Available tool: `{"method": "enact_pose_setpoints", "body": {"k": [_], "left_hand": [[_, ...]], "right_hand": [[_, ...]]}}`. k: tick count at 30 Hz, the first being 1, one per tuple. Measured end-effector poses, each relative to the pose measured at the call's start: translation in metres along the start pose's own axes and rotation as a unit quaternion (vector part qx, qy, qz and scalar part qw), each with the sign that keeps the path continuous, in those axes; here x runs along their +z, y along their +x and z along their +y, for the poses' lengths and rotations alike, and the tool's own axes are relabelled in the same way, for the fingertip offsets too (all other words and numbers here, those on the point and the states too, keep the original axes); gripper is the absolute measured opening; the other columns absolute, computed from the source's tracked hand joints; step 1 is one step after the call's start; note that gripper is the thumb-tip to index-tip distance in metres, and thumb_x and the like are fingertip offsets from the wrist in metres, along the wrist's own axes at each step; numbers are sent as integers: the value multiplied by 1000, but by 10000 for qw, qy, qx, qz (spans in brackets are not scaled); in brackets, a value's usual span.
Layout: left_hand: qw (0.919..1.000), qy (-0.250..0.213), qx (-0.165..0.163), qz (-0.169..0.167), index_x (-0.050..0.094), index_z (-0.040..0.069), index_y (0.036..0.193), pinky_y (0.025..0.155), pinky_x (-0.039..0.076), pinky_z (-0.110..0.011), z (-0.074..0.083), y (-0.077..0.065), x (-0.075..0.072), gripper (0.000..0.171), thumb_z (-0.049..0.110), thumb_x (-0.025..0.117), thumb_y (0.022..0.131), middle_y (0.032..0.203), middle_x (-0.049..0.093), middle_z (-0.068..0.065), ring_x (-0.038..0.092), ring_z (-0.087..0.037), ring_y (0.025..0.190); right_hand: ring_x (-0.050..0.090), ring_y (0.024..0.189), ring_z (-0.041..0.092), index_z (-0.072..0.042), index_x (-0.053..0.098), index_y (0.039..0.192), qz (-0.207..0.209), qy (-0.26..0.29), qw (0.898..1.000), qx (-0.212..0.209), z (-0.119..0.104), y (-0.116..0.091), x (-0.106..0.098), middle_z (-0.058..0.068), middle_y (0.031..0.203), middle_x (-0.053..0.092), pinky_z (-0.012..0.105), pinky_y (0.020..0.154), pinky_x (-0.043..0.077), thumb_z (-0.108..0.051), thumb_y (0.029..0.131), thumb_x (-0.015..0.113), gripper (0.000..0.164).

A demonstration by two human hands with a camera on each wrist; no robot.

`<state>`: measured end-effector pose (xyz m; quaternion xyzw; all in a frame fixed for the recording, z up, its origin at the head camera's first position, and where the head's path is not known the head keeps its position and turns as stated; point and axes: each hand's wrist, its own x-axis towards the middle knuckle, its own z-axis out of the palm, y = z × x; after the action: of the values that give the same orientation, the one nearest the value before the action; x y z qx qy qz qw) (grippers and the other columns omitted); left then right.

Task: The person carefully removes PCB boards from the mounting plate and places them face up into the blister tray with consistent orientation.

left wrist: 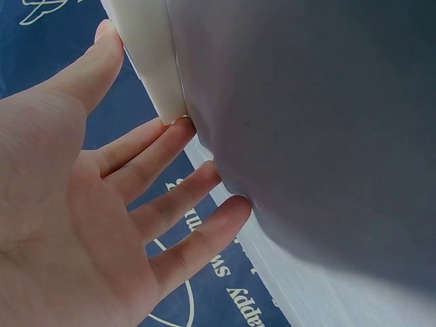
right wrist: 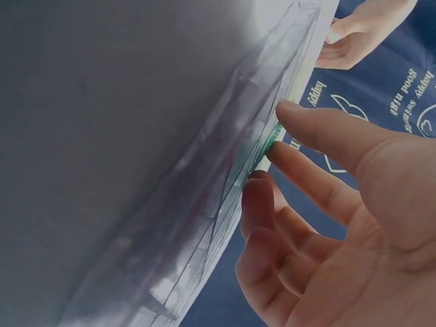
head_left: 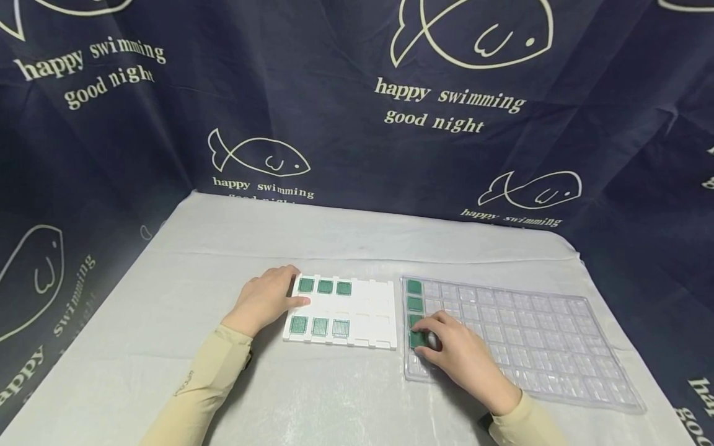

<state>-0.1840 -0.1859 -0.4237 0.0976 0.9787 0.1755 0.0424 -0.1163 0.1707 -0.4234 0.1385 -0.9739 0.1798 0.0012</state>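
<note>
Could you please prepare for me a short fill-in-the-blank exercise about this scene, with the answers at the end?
1. The left hand touches the white tray, which holds ____ green pieces.
2. Those pieces lie in ____ rows.
3. The right hand is at the clear tray; in the head view, its visible green squares lie in the column farthest to the ____.
4. The dark curtain reads "happy swimming good ____".

Missing words: six; two; left; night.
</note>
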Motion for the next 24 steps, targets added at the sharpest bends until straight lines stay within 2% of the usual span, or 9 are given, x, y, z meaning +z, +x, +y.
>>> {"method": "enact_pose_setpoints", "body": {"k": [16,24], "left_hand": [[10000,2,36,-11,60,8,131,86,53,-51,0,0,0,59,44,78,88,124,70,-10,64,-31,114],[10000,-2,56,-3,60,9,130,85,53,-50,0,0,0,58,44,78,88,123,70,-9,64,-30,113]], "right_hand": [[67,87,12,-23,74,105,190,-223,9991,-318,0,-2,0,-7,105,68,33,70,55,-27,76,89,33],[57,78,6,-26,76,102,-30,-288,9991,-305,-1,-1,1,-8,105,66,24,60,46,-27,79,87,26]]}}
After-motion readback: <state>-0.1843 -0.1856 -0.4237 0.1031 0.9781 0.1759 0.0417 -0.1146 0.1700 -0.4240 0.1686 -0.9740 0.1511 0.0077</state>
